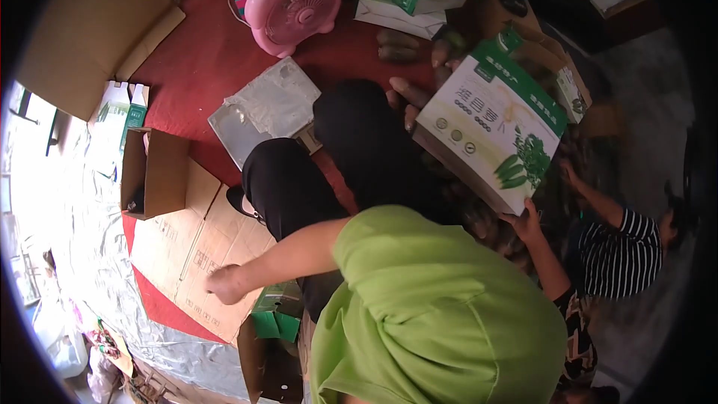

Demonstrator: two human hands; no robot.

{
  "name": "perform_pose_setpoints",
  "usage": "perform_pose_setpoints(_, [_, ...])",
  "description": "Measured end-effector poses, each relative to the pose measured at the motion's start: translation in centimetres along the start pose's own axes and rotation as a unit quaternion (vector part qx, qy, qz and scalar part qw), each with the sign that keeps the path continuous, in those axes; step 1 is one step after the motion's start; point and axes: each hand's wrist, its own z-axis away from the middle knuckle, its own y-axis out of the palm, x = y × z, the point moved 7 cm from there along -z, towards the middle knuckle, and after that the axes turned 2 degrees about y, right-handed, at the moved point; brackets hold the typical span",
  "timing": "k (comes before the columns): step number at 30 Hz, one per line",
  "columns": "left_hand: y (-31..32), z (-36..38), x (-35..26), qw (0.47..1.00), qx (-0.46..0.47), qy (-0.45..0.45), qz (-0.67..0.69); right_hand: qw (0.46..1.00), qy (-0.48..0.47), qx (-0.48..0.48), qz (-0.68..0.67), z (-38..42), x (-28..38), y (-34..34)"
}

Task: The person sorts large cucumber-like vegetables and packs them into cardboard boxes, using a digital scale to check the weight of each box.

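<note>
At the near left, flattened cardboard (196,243) lies spread on the red mat (202,60), just right of a small open brown box (153,172), flat so it can be pressed and folded. The left hand (224,284) rests on its near edge, arm stretched out leftward from the green sleeve, fingers curled under; I cannot tell whether they grip anything. The right hand I cannot pick out. Further right, a green-and-white box (490,131) is held tilted off the floor, a co-worker's hand (526,223) propping its near corner.
</note>
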Motion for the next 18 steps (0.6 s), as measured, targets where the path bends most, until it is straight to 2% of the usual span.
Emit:
perform_pose_setpoints(1, [0.6, 0.8, -1.5, 0.998, -0.034, 0.046, 0.004, 0.992, -0.125, 0.002, -0.002, 0.9, 5.8, -3.3])
perform_pose_setpoints(2, [1.3, 1.9, -3.3, 0.992, -0.070, 0.101, 0.009, 0.947, -0.282, -0.152, -0.015, 0.2, 7.0, -5.2])
perform_pose_setpoints(4, [2.3, 4.3, -7.5, 0.966, -0.133, 0.223, 0.022, 0.935, -0.259, -0.225, -0.087, 9.2, 8.5, -14.2])
perform_pose_setpoints(6, [3.4, 7.4, -11.8, 0.921, -0.182, 0.343, 0.039, 0.901, -0.280, -0.330, -0.034, 16.4, 7.7, -21.4])
perform_pose_setpoints(7, [3.9, 9.2, -13.8, 0.894, -0.199, 0.398, 0.047, 0.881, -0.264, -0.389, -0.048, 19.9, 6.1, -24.3])
perform_pose_setpoints(9, [5.3, 12.5, -17.3, 0.842, -0.218, 0.489, 0.068, 0.818, -0.219, -0.532, 0.014, 24.2, 0.1, -28.7])
perform_pose_setpoints(10, [6.1, 14.1, -18.9, 0.816, -0.221, 0.528, 0.076, 0.811, -0.208, -0.546, -0.021, 27.9, -2.2, -30.7])
perform_pose_setpoints(11, [7.1, 15.6, -20.5, 0.793, -0.217, 0.563, 0.084, 0.768, -0.151, -0.622, 0.030, 31.3, -5.2, -32.2])
perform_pose_setpoints(12, [8.1, 17.1, -22.0, 0.772, -0.208, 0.594, 0.090, 0.764, -0.080, -0.639, 0.035, 34.2, -8.6, -33.4])
perform_pose_setpoints(13, [9.4, 18.4, -23.1, 0.754, -0.194, 0.619, 0.098, 0.733, -0.018, -0.677, 0.059, 37.3, -12.8, -34.0])
perform_pose_setpoints(15, [12.2, 20.9, -25.5, 0.729, -0.165, 0.657, 0.100, 0.706, 0.123, -0.697, 0.041, 44.2, -18.4, -34.7])
perform_pose_setpoints(16, [13.8, 22.0, -26.4, 0.717, -0.146, 0.674, 0.101, 0.660, 0.179, -0.727, 0.062, 47.6, -22.1, -35.1])
perform_pose_setpoints(18, [17.1, 24.0, -28.1, 0.700, -0.103, 0.701, 0.090, 0.578, 0.228, -0.778, 0.094, 54.4, -27.8, -34.8])
